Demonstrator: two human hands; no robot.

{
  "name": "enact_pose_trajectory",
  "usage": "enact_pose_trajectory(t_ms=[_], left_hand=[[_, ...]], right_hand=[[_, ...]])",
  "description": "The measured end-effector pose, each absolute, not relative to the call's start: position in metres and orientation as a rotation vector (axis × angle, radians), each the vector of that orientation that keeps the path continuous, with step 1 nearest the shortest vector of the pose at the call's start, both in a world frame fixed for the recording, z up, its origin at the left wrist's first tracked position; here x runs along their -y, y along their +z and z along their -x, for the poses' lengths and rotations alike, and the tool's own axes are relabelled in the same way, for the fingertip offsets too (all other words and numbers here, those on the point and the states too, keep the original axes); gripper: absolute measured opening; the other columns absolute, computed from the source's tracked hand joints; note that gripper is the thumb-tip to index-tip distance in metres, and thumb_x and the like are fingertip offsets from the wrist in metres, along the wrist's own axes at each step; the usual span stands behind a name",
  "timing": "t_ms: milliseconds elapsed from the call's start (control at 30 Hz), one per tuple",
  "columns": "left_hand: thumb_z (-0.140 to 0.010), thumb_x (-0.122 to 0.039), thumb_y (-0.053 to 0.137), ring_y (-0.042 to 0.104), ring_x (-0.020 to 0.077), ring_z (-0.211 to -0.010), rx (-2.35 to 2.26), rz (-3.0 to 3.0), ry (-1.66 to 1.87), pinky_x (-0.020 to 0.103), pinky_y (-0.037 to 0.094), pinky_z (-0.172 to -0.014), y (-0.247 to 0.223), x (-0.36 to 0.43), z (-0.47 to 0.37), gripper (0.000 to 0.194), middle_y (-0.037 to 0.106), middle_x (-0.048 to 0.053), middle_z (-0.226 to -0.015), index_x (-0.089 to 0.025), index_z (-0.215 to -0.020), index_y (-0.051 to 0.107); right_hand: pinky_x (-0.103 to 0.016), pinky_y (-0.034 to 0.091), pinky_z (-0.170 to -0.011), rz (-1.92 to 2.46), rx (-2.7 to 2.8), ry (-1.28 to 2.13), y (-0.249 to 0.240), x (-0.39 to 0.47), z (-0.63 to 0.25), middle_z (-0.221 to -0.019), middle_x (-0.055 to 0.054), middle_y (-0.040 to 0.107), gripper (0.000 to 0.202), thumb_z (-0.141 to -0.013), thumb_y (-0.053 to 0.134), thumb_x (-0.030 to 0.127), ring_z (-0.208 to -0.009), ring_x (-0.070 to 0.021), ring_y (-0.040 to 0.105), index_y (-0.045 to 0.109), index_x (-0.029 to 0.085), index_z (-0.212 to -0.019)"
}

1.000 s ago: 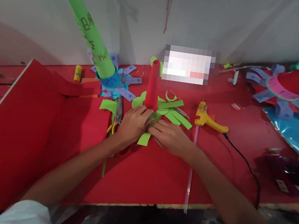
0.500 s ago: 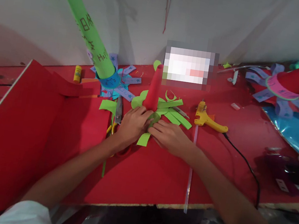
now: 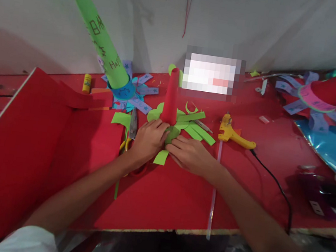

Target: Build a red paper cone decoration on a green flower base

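Note:
A narrow red paper cone point(image 3: 171, 97) stands nearly upright between green paper petals point(image 3: 154, 114). At its base, my left hand point(image 3: 150, 138) has its fingers closed on a green paper petal point(image 3: 172, 135). From the other side my right hand point(image 3: 190, 154) pinches the same petal near its lower edge. The fingertips partly hide the petal and the foot of the cone. Just below my hands lies a loose green paper piece point(image 3: 161, 157). Scissors with yellow handles point(image 3: 127, 143) rest left of my left hand, partly covered by it.
A yellow glue gun point(image 3: 236, 137) with a black cord lies right, above a clear glue stick point(image 3: 214, 191). Green strips point(image 3: 201, 132) lie behind my right hand. A lettered green paper tube point(image 3: 101, 41) stands back left, near a yellow glue stick point(image 3: 86, 83). Red board point(image 3: 6, 141) rises at left.
The top of the red cone has shifted slightly left, and more of the green petal shows between my hands. Both hands stay almost in place.

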State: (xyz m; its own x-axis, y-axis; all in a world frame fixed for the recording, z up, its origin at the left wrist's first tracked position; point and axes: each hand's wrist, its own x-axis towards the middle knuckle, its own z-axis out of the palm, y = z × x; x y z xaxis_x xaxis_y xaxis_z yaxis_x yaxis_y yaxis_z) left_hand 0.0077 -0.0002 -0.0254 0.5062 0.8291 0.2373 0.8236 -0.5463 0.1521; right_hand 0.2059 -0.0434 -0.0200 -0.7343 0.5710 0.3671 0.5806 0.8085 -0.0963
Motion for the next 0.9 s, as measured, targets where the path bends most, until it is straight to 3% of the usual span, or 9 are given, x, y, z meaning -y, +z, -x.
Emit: enact_pose_trajectory(t_ms=[167, 300, 467, 567, 633, 733, 900], left_hand=[[-0.106, -0.028, 0.05, 0.066, 0.0221, -0.091, -1.479, -2.632, 0.481, 0.034, 0.049, -0.079, -0.022, 0.0, -0.009, 0.022, 0.071, 0.007, -0.099, -0.021, -0.107, 0.071], [-0.108, -0.028, 0.045, 0.066, 0.0177, -0.091, -1.366, -2.396, 0.828, 0.03, 0.05, -0.082, -0.017, -0.001, -0.007, 0.025, 0.072, 0.006, -0.099, -0.019, -0.102, 0.068], [-0.112, -0.045, 0.029, 0.057, 0.013, -0.066, -1.112, -2.098, 1.203, 0.026, 0.046, -0.065, -0.009, 0.004, 0.002, 0.049, 0.061, 0.001, -0.073, -0.018, -0.103, 0.068], [-0.109, -0.056, 0.039, 0.057, 0.0125, -0.063, -0.829, -2.269, 1.227, 0.026, 0.046, -0.062, -0.007, 0.009, 0.006, 0.049, 0.061, 0.0, -0.071, -0.017, -0.113, 0.069], [-0.106, -0.045, 0.053, 0.063, 0.0117, -0.065, -0.75, -2.448, 1.207, 0.024, 0.049, -0.064, -0.008, 0.011, 0.005, 0.034, 0.068, 0.001, -0.076, -0.017, -0.113, 0.07], [-0.103, -0.021, 0.055, 0.071, 0.0114, -0.073, -0.854, -2.565, 1.189, 0.022, 0.053, -0.069, -0.009, 0.012, 0.002, 0.018, 0.077, 0.003, -0.083, -0.018, -0.104, 0.073], [-0.101, -0.018, 0.057, 0.074, 0.0105, -0.074, -0.89, -2.549, 1.226, 0.019, 0.053, -0.068, -0.012, 0.011, -0.001, 0.015, 0.079, 0.004, -0.085, -0.016, -0.101, 0.072]], right_hand=[[-0.035, 0.03, -0.066, 0.84, 2.556, -0.022, -0.018, 0.044, -0.204, -0.081, -0.007, 0.066, 0.031, -0.11, 0.047, 0.03, -0.081, -0.0203, 0.055, 0.065, 0.017, -0.088], [-0.035, 0.034, -0.067, 0.886, 2.521, 0.0, -0.02, 0.043, -0.204, -0.082, -0.006, 0.067, 0.029, -0.109, 0.047, 0.025, -0.081, -0.0202, 0.056, 0.066, 0.018, -0.088], [-0.034, 0.039, -0.072, 1.015, 2.415, 0.029, -0.026, 0.04, -0.207, -0.083, -0.006, 0.069, 0.023, -0.107, 0.05, 0.023, -0.083, -0.0204, 0.059, 0.067, 0.018, -0.093], [-0.033, 0.039, -0.07, 1.062, 2.374, 0.045, -0.03, 0.039, -0.208, -0.086, -0.007, 0.071, 0.019, -0.106, 0.051, 0.024, -0.086, -0.0213, 0.061, 0.067, 0.019, -0.098], [-0.033, 0.038, -0.069, 1.087, 2.378, 0.044, -0.032, 0.038, -0.208, -0.088, -0.008, 0.071, 0.019, -0.106, 0.051, 0.024, -0.087, -0.0216, 0.061, 0.068, 0.018, -0.1], [-0.033, 0.038, -0.072, 1.124, 2.394, 0.065, -0.029, 0.035, -0.211, -0.086, -0.007, 0.07, 0.023, -0.107, 0.049, 0.025, -0.086, -0.0212, 0.06, 0.067, 0.019, -0.096], [-0.035, 0.039, -0.077, 1.463, 2.253, 0.001, -0.012, 0.034, -0.249, -0.092, -0.008, 0.071, 0.024, -0.108, 0.047, 0.028, -0.091, -0.0235, 0.06, 0.066, 0.02, -0.096]])
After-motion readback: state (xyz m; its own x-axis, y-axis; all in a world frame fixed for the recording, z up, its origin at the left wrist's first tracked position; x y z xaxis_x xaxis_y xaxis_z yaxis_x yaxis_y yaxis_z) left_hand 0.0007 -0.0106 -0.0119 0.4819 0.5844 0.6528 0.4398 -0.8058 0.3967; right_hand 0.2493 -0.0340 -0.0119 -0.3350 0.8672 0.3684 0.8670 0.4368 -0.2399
